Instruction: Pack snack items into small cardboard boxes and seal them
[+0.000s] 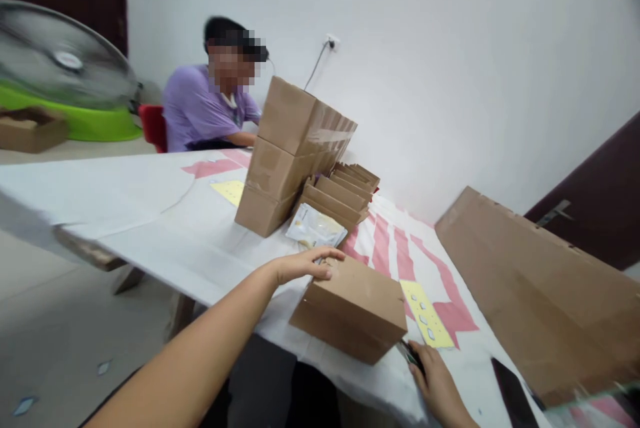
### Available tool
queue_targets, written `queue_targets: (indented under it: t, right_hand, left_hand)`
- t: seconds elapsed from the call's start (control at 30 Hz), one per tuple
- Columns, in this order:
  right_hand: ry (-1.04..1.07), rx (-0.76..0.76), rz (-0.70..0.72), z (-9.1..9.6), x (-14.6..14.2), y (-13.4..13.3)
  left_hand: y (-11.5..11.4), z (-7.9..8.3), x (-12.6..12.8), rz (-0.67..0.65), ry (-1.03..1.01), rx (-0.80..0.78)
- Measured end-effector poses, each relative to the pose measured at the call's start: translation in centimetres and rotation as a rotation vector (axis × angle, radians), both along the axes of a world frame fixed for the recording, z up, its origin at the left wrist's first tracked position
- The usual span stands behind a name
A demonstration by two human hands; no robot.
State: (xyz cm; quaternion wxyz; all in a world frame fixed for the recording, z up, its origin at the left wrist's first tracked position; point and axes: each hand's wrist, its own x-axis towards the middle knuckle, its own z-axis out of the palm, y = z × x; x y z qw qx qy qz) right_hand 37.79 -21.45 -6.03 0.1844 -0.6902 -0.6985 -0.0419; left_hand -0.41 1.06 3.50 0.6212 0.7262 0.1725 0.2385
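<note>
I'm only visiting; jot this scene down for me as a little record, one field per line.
Left-hand grip: fingers resting on top of the nearest cardboard box
Right-hand grip: around a dark tool, near that box's lower corner; contact unclear
Stack: brown boxes, three high
Beside stack: open cartons, pale packets
Far right: large cardboard piece
Background: person in purple shirt, seated; big fan

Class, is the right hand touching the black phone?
Apart: the head view shows bare tablecloth between the right hand and the black phone.
</note>
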Motion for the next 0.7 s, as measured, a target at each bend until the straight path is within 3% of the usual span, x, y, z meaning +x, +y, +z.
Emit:
queue_targets:
  t: [0.2, 0.27, 0.37, 0.53, 0.6, 0.7]
  right_hand:
    - [0.099, 0.108, -0.056, 1.9, 0.1, 0.7]
    - [0.115, 0.169, -0.073, 3.7, 0.7, 2.1]
    - [0.095, 0.254, -0.051, 8.2, -0.1, 4.7]
    - [-0.037, 0.264, 0.207, 16.0, -8.2, 8.7]
    - [-0.159, 0.142, 0.335, 17.5, -12.3, 10.0]
    - [-0.441, 0.043, 0.445, 18.0, -16.9, 12.1]
  left_hand:
    - [0.0, -0.5, 0.1, -0.013, -0.047, -0.117]
    - [-0.2, -0.3, 0.1, -0.013, -0.054, -0.148]
    - [-0.2, -0.2, 0.0, -0.014, -0.057, -0.164]
    - [0.3, -0.6, 0.2, -0.033, -0.081, -0.136]
    - [0.4, -0.7, 0.2, -0.028, -0.086, -0.119]
    - [0.3, -0.7, 0.3, -0.016, -0.098, -0.094]
